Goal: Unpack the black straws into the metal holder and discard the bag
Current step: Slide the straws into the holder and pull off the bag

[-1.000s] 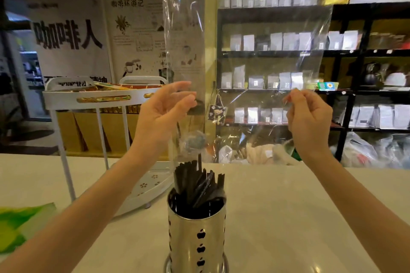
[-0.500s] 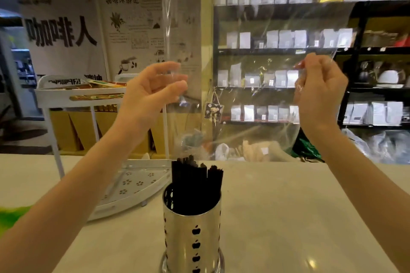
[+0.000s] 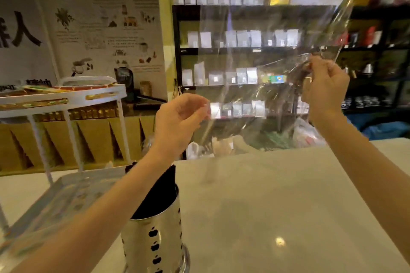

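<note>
A clear plastic bag hangs in the air above the counter, empty and see-through. My left hand pinches its lower left edge. My right hand grips its right side, higher up. The black straws stand bunched in the shiny metal holder at the lower middle, partly hidden behind my left forearm. The holder has small apple-shaped cut-outs and sits on the pale counter, below and left of the bag.
A white two-tier rack stands on the counter at the left, its lower tray close to the holder. Behind the counter are dark shelves with white packets and a wall of posters.
The bag has swung to the right and clear of the holder. My left hand dropped lower and moved right; my right hand shifted right. The view turned, so the holder sits further left.
</note>
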A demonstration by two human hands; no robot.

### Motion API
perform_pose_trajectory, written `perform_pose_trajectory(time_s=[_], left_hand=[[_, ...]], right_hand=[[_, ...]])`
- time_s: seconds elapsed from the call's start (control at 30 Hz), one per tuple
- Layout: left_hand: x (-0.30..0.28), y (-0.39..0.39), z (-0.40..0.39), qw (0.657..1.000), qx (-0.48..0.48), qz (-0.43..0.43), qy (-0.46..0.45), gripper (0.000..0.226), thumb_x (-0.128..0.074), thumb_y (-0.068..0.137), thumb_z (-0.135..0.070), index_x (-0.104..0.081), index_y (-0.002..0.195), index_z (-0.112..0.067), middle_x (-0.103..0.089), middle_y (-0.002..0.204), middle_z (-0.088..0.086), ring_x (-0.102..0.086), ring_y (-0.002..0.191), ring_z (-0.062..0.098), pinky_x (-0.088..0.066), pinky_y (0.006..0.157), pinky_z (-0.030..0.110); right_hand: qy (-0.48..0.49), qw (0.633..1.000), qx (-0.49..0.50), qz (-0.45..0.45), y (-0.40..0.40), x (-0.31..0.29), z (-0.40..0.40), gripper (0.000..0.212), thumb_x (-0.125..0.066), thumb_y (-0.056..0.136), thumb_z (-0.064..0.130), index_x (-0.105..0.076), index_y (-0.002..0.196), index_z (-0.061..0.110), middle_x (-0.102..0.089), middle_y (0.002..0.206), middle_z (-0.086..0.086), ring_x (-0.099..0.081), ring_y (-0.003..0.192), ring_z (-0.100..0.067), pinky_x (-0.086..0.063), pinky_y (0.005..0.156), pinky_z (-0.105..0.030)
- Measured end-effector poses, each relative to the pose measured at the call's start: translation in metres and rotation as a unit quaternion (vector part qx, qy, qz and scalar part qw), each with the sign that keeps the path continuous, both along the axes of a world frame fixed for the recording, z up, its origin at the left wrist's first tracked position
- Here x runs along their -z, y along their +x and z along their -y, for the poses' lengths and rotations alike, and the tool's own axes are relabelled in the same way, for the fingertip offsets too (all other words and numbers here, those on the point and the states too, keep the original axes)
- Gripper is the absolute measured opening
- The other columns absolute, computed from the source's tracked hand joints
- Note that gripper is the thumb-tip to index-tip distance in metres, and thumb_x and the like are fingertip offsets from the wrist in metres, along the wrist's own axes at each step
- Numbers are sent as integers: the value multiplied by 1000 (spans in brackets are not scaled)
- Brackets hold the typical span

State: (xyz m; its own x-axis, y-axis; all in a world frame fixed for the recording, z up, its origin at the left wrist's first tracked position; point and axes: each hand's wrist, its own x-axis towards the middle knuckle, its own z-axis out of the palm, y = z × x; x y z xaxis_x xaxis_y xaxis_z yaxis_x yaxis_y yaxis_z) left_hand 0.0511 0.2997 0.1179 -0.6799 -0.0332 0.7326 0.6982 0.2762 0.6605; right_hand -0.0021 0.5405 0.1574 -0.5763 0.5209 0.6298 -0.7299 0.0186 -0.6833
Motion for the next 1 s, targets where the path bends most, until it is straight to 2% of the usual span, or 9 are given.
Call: perform_pose_trajectory(time_s=[0.17,0.23,0.37,0.53,0.73,0.8,0.83,0.9,1.0], left_hand=[[25,1,-34,994,54,89,32,30,-62,79,-6,-55,107,-14,-68,76,3,-66,64,8,-54,55,18],[45,4,-42,986,64,149,40,43,-62,79,-5,-48,118,-18,-69,79,8,-67,63,10,-55,53,21],[96,15,-53,966,71,243,46,64,-62,80,-5,-33,130,-33,-68,85,12,-68,63,18,-56,52,30],[157,22,-53,957,41,286,5,79,-60,82,-4,-19,135,-46,-62,82,12,-66,60,20,-55,50,29],[202,24,-39,936,-70,287,-191,33,-50,86,-9,-61,115,-23,-61,73,-2,-57,51,5,-47,57,16],[209,27,-36,908,-102,279,-294,33,-46,87,-15,-60,115,-23,-63,86,0,-60,71,13,-48,71,26],[212,29,-36,891,-113,270,-348,32,-43,87,-18,-59,115,-23,-62,91,1,-59,80,19,-48,74,31],[216,33,-36,859,-133,241,-431,28,-39,89,-22,-62,106,-21,-55,90,2,-57,83,26,-44,68,33],[218,38,-36,842,-162,211,-468,23,-40,89,-24,-62,94,-17,-43,81,2,-48,70,24,-30,55,28]], right_hand=[[26,977,-7,212,-8,32,-56,26,-55,86,19,-55,60,16,-39,26,10,-34,28,-4,-30,32,-15],[44,957,-14,285,-9,55,-71,28,-57,85,19,-52,57,16,-34,25,9,-27,24,-4,-22,30,-11],[27,936,-6,352,-9,104,-83,31,-47,82,18,-39,52,20,-33,28,8,-22,22,-5,-17,34,-5],[87,887,19,454,-10,161,-88,18,-45,77,12,-44,59,12,-42,46,-4,-29,29,-13,-23,37,-13],[225,838,44,494,-10,221,-79,18,-56,77,9,-55,59,10,-53,58,-6,-43,47,-19,-36,46,-23],[285,820,77,490,-6,236,-74,10,-56,79,12,-61,87,9,-59,79,-6,-55,70,-24,-47,65,-32],[313,806,95,493,-4,243,-71,22,-55,80,15,-57,101,11,-59,89,-6,-56,82,-26,-46,75,-34],[376,778,135,485,2,254,-65,30,-52,83,17,-50,113,14,-62,97,-7,-57,95,-30,-43,80,-36],[489,738,188,426,6,265,-59,23,-49,85,12,-58,106,12,-62,106,-12,-52,104,-33,-40,83,-40]])
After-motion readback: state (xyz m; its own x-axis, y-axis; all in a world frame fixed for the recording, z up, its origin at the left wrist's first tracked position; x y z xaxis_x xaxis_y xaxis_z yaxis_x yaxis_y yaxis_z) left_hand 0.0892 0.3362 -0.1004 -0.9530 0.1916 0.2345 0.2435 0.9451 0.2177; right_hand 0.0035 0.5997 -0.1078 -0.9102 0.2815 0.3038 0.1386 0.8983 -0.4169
